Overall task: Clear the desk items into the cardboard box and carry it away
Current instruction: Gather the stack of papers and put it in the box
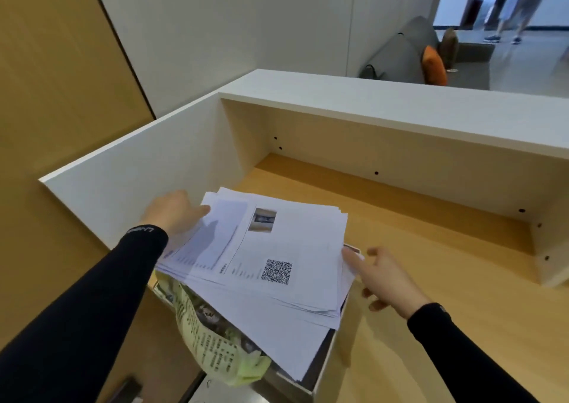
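Bracketing the paper stack (277,248) atop the box (323,368) at the desk's (431,279) near-left edge, our left hand (172,211) grips its far-left corner, right hand (385,279) open at its right edge, long axis running diagonally between us.

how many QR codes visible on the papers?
1. The QR code is on the top sheet of the paper stack, near its front edge, close to the right hand. Sheets underneath are covered and may carry more.

We see white printed sheets (277,248) with a black QR square, yellow-green wrapping (209,341) beneath them, black sleeves (92,304).
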Motion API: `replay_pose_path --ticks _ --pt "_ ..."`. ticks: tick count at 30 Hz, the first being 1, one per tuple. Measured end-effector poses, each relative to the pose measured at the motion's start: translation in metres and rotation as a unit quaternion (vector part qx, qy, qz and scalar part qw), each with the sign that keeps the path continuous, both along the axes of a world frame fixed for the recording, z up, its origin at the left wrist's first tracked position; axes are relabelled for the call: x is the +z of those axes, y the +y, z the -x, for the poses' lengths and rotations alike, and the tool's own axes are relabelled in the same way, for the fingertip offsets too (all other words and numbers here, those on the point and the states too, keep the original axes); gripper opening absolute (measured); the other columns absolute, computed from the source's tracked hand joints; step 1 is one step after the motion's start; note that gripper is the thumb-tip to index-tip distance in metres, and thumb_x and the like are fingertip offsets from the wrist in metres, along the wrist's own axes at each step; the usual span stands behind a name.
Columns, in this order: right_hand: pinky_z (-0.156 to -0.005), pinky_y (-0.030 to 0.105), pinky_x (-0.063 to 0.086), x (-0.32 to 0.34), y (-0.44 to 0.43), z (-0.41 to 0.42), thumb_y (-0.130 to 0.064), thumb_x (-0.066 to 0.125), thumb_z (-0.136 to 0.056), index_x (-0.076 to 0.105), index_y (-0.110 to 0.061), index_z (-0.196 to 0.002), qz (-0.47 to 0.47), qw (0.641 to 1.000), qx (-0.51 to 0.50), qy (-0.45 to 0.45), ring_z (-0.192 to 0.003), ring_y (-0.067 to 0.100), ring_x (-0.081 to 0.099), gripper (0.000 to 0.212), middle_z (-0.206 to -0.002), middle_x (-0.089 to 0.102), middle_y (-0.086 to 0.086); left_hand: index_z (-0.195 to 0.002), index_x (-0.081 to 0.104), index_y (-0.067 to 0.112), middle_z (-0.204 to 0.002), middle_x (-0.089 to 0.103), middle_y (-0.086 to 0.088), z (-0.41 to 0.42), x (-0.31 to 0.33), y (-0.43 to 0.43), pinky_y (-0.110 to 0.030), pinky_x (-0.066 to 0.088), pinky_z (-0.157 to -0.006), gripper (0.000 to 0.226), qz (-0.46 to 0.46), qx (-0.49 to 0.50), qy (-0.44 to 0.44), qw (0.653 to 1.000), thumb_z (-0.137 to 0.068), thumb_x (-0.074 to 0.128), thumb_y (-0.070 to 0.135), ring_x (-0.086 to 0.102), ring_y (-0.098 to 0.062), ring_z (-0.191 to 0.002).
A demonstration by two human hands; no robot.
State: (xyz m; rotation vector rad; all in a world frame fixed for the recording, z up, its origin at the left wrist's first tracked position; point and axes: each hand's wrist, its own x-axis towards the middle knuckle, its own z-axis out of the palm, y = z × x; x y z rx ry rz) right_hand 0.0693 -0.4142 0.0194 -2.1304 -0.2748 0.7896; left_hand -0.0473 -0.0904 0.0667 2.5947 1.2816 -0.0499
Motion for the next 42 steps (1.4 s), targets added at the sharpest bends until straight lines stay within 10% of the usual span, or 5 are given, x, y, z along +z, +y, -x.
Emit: replay_pose_path --ticks 11,17,21,29,42 --pt "-0.038 0.030 0.053 -0.012 0.012 0.052 -0.050 0.041 -0.091 0.050 -0.024 -0.117 -0.013 0.994 -0.022 0.105 -0.058 0.026 0.065 0.038 -0.098 0.071 0.012 -0.105 0.067 0.022 -0.098 0.076 -0.007 -0.011 -0.033 0.018 -0.045 0.054 -0.087 0.030 0.377 -0.101 0.034 0.920 -0.079 0.073 0.035 0.072 -0.031 -0.090" --pt "-0.084 0.034 0.053 -0.019 -0.023 0.024 -0.029 0.050 -0.094 0.059 -0.011 -0.122 -0.034 0.989 -0.143 0.033 -0.095 0.025 0.065 0.035 -0.114 0.068 0.006 -0.079 0.055 0.017 -0.083 0.058 -0.009 -0.036 -0.052 -0.001 -0.036 0.043 -0.069 0.069 0.348 -0.143 0.076 0.923 -0.045 0.077 0.074 0.054 -0.024 -0.072" --pt "-0.042 0.012 0.044 -0.004 -0.077 0.002 -0.013 0.055 -0.092 0.060 -0.010 -0.105 -0.049 0.978 -0.202 0.008 -0.056 0.012 0.057 0.014 -0.074 0.063 0.000 -0.061 0.056 0.011 -0.055 0.056 -0.009 -0.050 -0.031 -0.089 -0.031 0.039 -0.056 0.040 0.342 -0.163 0.020 0.925 -0.083 0.068 0.042 0.052 -0.024 -0.051" --pt "-0.055 0.027 0.055 -0.003 -0.247 -0.027 0.001 0.062 -0.084 0.041 -0.021 -0.138 -0.111 0.949 -0.296 0.020 -0.059 0.016 0.069 0.062 -0.093 0.069 0.011 -0.140 0.035 0.022 -0.100 0.074 -0.011 -0.126 -0.068 -0.225 -0.043 0.059 -0.075 0.095 0.374 -0.237 -0.008 0.897 -0.062 0.070 0.063 0.071 -0.036 -0.085" --pt "-0.080 0.039 0.050 -0.002 -0.508 -0.066 0.005 0.056 -0.086 0.031 -0.022 -0.146 -0.111 0.922 -0.370 0.013 -0.089 0.032 0.064 0.070 -0.110 0.062 0.011 -0.098 0.057 0.024 -0.084 0.068 0.005 -0.157 -0.033 -0.517 -0.019 0.051 -0.051 0.009 0.456 -0.267 -0.055 0.847 -0.092 0.059 0.017 0.067 -0.010 -0.070"
